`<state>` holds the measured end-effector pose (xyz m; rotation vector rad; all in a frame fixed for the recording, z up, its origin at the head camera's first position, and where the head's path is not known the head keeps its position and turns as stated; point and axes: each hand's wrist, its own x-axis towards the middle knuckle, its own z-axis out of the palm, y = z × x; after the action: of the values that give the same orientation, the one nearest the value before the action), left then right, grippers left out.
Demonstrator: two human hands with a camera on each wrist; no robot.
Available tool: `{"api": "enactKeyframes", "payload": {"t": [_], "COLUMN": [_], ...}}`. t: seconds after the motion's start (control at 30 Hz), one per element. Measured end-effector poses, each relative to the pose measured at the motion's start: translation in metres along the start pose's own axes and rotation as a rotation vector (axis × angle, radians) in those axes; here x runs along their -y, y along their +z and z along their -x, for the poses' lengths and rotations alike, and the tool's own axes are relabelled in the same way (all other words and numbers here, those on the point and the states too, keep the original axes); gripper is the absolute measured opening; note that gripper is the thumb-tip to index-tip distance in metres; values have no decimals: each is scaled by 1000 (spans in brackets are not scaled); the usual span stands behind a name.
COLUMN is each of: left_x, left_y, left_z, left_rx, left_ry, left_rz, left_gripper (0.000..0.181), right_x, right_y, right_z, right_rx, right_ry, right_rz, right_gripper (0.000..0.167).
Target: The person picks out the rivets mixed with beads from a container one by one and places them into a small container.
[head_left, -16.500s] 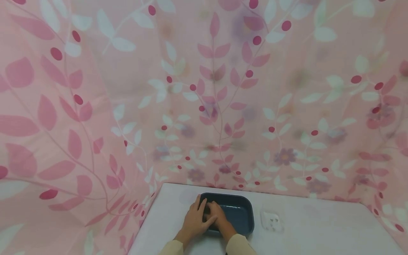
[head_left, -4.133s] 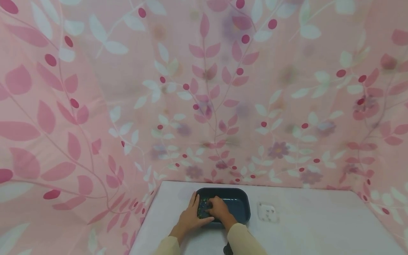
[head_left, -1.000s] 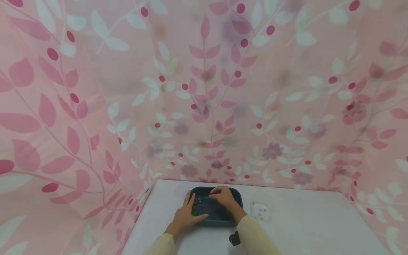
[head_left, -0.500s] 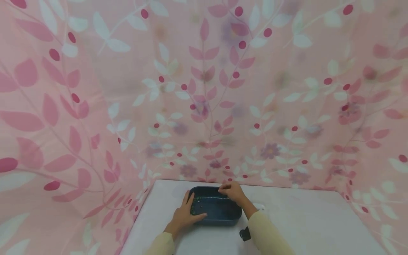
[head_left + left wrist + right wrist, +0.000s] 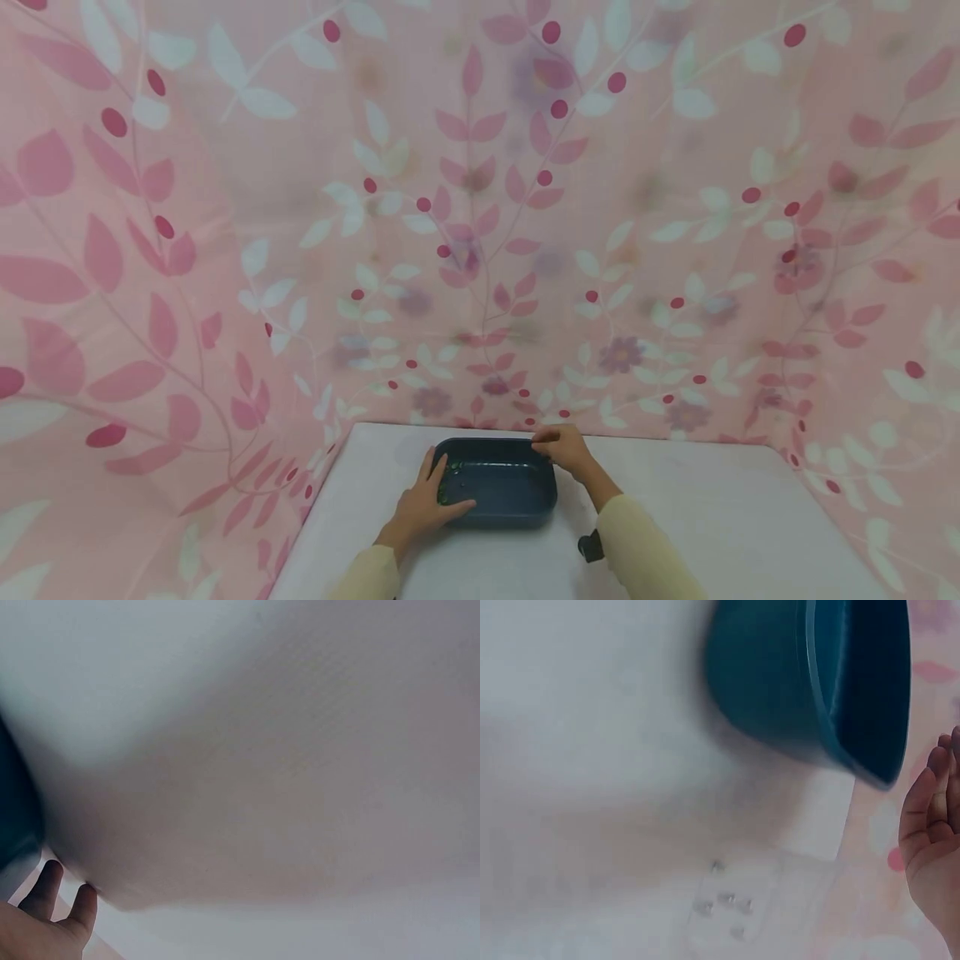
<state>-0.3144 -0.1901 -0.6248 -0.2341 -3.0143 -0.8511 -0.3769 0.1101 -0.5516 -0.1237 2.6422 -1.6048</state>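
Observation:
A dark blue rectangular dish (image 5: 498, 483) sits on the white table, with small green bits (image 5: 454, 468) in its left end. My left hand (image 5: 422, 502) spreads its fingers along the dish's left side, the thumb over the near rim. At the far right corner of the dish, my right hand (image 5: 564, 450) is raised with its fingers bent in; whether a small thing lies between the fingertips cannot be made out. In the right wrist view, a clear plastic tray (image 5: 761, 930) carries several small grey pieces (image 5: 727, 898); from the head view my right forearm hides it.
The white table (image 5: 720, 517) extends to the right of the dish. Pink leaf-patterned cloth (image 5: 480, 208) hangs behind the table and along its left and right sides. A black device (image 5: 590, 546) is at my right wrist.
My right hand has come out of the dish and moved right to its far right corner, its forearm now covering the clear tray. The left hand stays on the dish's left side.

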Motion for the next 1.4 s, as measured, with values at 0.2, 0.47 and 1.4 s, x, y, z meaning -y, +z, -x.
{"api": "enactKeyframes", "payload": {"t": [0.2, 0.47, 1.4], "left_x": [-1, 1, 0], "left_y": [-1, 1, -1], "left_z": [3, 3, 3], "left_rx": [0, 6, -14], "left_ry": [6, 13, 10], "left_rz": [26, 32, 29], "left_gripper": [112, 110, 111], "right_x": [-6, -14, -69], "right_y": [-16, -45, -92], "right_z": [0, 9, 27], "right_rx": [-41, -45, -99], "right_ry": [25, 33, 197], "right_rz": [25, 47, 85], "right_gripper": [14, 19, 20]}}
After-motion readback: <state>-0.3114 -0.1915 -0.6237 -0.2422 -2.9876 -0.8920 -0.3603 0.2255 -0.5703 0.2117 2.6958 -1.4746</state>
